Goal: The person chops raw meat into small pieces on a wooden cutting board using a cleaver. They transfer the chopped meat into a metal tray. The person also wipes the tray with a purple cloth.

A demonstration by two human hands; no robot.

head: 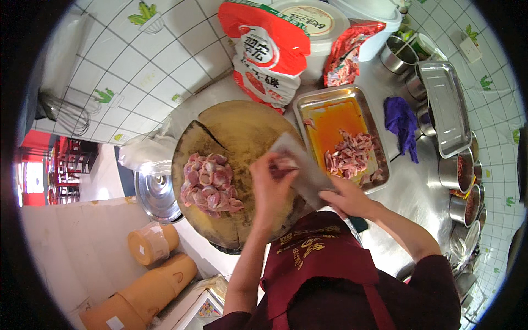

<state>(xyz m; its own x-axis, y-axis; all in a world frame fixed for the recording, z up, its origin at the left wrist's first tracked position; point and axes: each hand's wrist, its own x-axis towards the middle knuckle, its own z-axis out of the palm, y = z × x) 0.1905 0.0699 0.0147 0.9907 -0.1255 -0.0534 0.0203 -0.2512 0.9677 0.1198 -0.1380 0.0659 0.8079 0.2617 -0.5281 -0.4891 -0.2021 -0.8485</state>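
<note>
A pile of raw poultry gizzards point(210, 185) lies on the left part of a round wooden chopping block point(247, 123), which has a wide crack towards its far edge. Over the block's right part, my left hand point(270, 181) pinches a dark red piece of meat point(282, 166), partly hidden by the fingers and blurred. My right hand point(350, 198) grips a broad cleaver point(303, 175) by its handle end. The blurred blade is beside the left fingers. Right of the block, a steel tray point(381, 152) holds cut meat strips point(350, 154) and orange-red liquid.
A red and white bag point(268, 53), a lidded white tub point(315, 24) and a red packet point(350, 53) stand behind the tray. A purple cloth point(400, 123) and several steel pots point(456, 171) are to the right. A steel lid point(154, 194) sits left of the block.
</note>
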